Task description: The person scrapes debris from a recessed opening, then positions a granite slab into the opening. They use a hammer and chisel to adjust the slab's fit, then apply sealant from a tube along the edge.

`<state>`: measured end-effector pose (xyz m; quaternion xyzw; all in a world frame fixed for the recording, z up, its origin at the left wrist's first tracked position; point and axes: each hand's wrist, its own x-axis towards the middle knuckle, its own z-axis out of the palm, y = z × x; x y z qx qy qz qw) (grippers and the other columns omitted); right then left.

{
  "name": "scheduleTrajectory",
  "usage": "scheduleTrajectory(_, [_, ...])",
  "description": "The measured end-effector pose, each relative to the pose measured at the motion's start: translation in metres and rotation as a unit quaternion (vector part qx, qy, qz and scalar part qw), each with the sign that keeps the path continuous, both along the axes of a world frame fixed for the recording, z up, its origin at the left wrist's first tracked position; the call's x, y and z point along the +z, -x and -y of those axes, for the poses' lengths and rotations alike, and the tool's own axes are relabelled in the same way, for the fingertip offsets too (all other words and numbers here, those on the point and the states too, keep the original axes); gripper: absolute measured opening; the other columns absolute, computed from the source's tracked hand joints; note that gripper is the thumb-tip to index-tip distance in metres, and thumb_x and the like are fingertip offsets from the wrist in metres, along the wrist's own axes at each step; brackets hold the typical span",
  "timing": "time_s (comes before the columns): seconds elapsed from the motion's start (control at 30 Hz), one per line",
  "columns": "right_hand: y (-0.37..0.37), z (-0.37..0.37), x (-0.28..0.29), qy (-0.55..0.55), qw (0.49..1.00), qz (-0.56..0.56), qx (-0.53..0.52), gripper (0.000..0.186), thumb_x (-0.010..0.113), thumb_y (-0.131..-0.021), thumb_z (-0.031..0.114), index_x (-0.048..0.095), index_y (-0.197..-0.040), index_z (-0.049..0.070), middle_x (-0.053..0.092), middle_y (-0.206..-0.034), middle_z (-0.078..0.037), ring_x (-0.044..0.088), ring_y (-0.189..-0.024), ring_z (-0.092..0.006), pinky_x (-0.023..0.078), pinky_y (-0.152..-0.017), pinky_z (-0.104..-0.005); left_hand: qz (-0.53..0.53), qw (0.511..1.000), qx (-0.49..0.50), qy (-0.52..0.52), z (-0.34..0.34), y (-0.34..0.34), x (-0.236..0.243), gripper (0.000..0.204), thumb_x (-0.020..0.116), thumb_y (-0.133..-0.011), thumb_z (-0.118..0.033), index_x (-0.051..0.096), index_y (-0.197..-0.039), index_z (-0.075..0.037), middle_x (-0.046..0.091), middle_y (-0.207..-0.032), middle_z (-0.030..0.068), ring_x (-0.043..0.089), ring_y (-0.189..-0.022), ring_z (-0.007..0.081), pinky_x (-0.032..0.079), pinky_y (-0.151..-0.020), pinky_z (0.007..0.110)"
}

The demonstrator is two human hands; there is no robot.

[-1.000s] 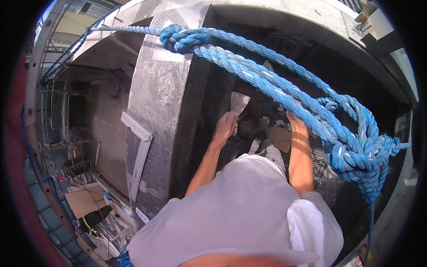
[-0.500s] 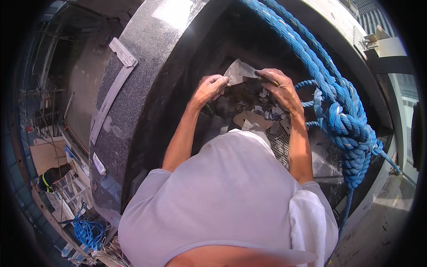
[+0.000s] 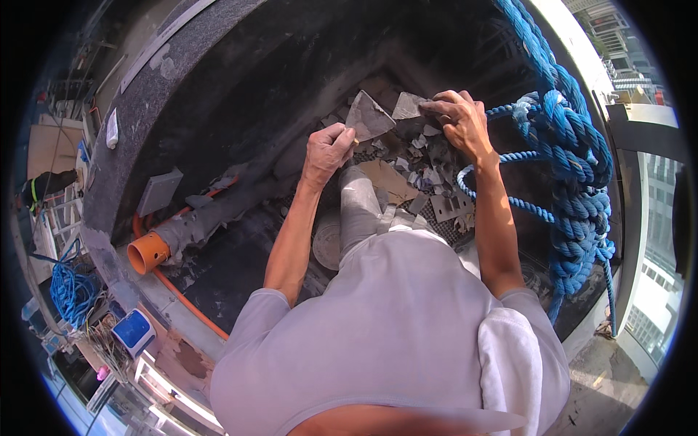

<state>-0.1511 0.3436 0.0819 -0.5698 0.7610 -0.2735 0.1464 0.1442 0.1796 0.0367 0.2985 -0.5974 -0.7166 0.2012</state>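
My left hand (image 3: 327, 152) is closed on the handle of a scraper, whose wide grimy metal blade (image 3: 369, 116) points up. Just to its right, my right hand (image 3: 465, 127) grips a second, smaller scraper (image 3: 407, 107), its flat blade pointing left toward the first. The two blades are close, with a small gap between them. Below them a heap of broken debris and scraps (image 3: 422, 171) lies in the bottom of a dark recess, beside my grey-clad leg.
Thick knotted blue ropes (image 3: 574, 182) hang along my right. At left are a dark ledge (image 3: 138, 116), an orange pipe (image 3: 147, 253), orange hose and a coiled blue rope (image 3: 71, 291). Far left, a person with a hi-vis stripe (image 3: 40, 190) is below among white ladders.
Both hands have risen, bringing the two blades near each other; half a second ago they overlapped, now they are apart. The view has swung, shifting the ropes right and showing more of the recess.
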Motion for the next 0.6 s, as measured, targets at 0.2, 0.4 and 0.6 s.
scheduleTrajectory(0.2, [-0.014,0.023,-0.103,0.13,0.877,0.42,-0.196,0.046,0.069,-0.106,0.015,0.062,-0.15,0.005,0.07,-0.142,-0.006,0.067,-0.106,-0.0128,0.054,-0.093,-0.0276,0.068,0.994,0.084,-0.033,-0.005,0.008,-0.056,0.026,0.074,-0.107,-0.03,0.067,-0.098,-0.007,0.063,-0.075,-0.0018,0.051,-0.057,0.005,0.039,-0.051,0.025])
scheduleTrajectory(0.4, [-0.089,0.071,-0.158,0.031,0.691,0.684,-0.233,0.048,0.065,-0.112,0.032,0.055,-0.152,0.008,0.066,-0.148,-0.01,0.065,-0.109,-0.0134,0.053,-0.093,-0.032,0.06,0.989,0.118,-0.072,-0.033,0.048,-0.141,0.036,0.085,-0.098,-0.031,0.07,-0.111,-0.002,0.069,-0.09,0.0025,0.062,-0.081,0.0119,0.052,-0.076,0.032])
scheduleTrajectory(0.6, [-0.079,0.109,-0.191,-0.112,0.768,0.627,-0.069,0.061,0.071,-0.107,0.031,0.053,-0.159,0.004,0.068,-0.135,-0.009,0.065,-0.118,-0.0197,0.053,-0.099,-0.0361,0.086,0.953,0.221,-0.189,-0.032,0.054,-0.182,0.017,0.078,-0.098,-0.009,0.064,-0.099,0.0,0.069,-0.094,0.0063,0.073,-0.083,0.0189,0.063,-0.08,0.036])
